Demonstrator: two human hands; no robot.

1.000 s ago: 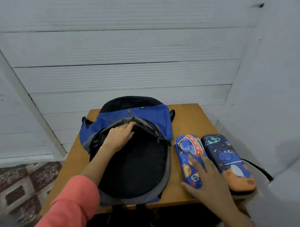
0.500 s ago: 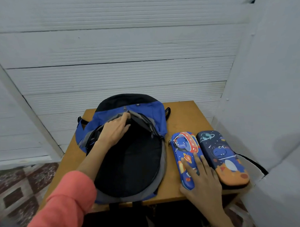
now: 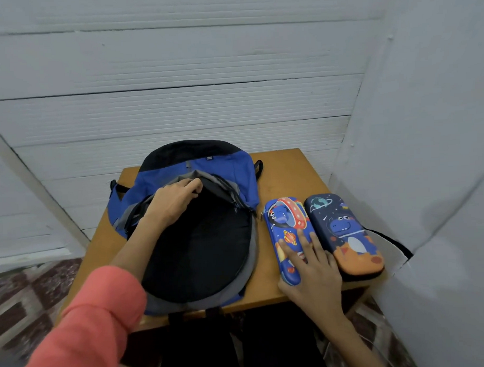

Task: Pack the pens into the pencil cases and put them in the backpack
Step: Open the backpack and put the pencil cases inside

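Both pencil cases were zipped shut and no loose pens were visible, so the pen-packing stage appeared complete. Neither case had entered the backpack [image 3: 221,170]. The backpack lay flat on the table [image 3: 287,176], its black interior exposed. The left hand [image 3: 173,202] gripped the upper flap, holding the opening wide. The right hand [image 3: 315,274] rested with straight fingers on the blue pencil case [image 3: 286,220], just right of the backpack. The navy pencil case [image 3: 344,226] lay alongside it, touching, at the table's right edge.
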